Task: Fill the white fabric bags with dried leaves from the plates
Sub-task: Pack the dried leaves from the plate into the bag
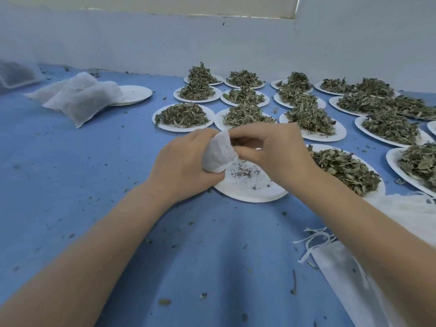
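My left hand [182, 165] grips a small white fabric bag [219, 154] from its left side, holding it over a white paper plate [250, 188] that carries only leaf crumbs. My right hand [271, 152] pinches the bag's top edge, with dark leaf bits showing at the mouth between the fingers. Just right of this plate sits a plate heaped with dried leaves [342, 167]. Several more plates of dried leaves [182, 115] stand in rows behind the hands.
Filled white bags [80, 99] lie at the back left, partly on a stack of bare plates [136, 93]. Flat white bags with drawstrings [342, 267] lie at the lower right. Leaf crumbs dot the blue cloth [70, 173]. A pale wall closes the back.
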Available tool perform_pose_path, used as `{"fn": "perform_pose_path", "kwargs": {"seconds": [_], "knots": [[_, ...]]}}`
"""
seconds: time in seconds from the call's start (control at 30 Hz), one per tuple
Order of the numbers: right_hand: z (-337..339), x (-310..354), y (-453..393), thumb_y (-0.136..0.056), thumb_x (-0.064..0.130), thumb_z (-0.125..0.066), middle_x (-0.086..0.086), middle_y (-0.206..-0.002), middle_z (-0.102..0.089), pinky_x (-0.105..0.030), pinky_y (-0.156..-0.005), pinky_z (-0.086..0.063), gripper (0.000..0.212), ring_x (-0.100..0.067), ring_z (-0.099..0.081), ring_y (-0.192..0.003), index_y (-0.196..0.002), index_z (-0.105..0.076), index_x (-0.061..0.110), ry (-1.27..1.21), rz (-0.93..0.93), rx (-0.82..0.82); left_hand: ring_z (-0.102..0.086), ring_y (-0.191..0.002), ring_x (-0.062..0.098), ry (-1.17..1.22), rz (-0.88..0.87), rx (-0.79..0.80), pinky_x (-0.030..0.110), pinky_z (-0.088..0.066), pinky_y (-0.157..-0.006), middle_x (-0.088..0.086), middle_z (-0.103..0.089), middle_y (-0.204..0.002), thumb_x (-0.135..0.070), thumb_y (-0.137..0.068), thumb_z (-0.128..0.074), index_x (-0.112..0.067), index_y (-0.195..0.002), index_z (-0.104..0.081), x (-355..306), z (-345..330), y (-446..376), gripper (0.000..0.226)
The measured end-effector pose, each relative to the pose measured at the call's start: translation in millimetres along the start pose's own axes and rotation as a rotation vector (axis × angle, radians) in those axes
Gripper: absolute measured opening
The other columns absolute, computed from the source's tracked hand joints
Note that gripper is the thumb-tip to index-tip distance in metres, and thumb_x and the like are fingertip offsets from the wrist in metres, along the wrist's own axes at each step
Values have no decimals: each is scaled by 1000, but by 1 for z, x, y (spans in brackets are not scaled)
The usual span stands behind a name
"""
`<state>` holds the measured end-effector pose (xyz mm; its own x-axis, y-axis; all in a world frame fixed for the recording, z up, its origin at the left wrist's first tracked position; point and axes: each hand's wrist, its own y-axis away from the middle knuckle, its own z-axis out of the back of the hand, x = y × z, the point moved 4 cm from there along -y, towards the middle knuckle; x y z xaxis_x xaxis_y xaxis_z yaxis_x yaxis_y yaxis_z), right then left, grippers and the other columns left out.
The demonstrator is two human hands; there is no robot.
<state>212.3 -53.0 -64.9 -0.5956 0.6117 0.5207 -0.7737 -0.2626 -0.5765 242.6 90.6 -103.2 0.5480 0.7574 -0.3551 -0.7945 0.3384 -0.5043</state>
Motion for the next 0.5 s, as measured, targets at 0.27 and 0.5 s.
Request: {"fn": "perform_pose_path", "kwargs": {"seconds": [0.27,0.5], "knots": [[-5,-3,-5,-78,-2,-67,-7,-95,-72,-22,-77,-46,19,-12,-60,-88,-90,-77,9,-2,-68,105,-54,-86,3,237,57,-98,26,-48,-71,-17,-60,-97,-44,-61,-66,-31,-110,-58,-3,7,1,51],[-15,2,-3,-83,2,-55,7,-48,-42,-16,-51,-30,24,-4,-39,-49,-67,-63,17,30,-133,283,-53,-91,3,211,41,-39,20,-40,-76,-24,-55,-98,-39,-63,-69,-37,-115,-54,-12,1,2,54]]}}
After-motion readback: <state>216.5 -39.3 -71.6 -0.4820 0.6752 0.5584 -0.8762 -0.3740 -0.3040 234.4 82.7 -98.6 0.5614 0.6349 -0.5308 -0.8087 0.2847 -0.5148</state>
